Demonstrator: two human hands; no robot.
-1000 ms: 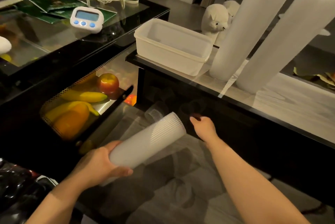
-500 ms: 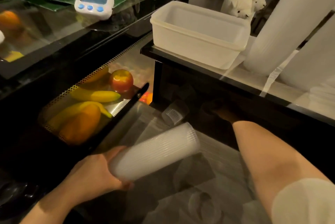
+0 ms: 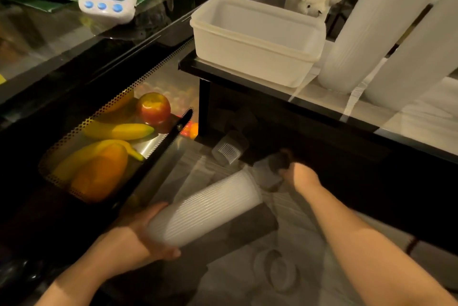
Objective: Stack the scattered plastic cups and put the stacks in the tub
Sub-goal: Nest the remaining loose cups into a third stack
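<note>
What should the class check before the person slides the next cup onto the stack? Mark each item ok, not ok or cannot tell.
1. Left hand grips the stack of cups: ok.
2. Stack's open end faces the right hand: ok.
3. Right hand holds a loose cup: ok, though blurred.
4. Another cup remains under the table: ok.
5. Tub has room: ok.
6. Loose cup's mouth orientation: cannot tell.

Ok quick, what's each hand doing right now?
Left hand: closed around the stack of cups.
Right hand: gripping a single cup under the table.
</note>
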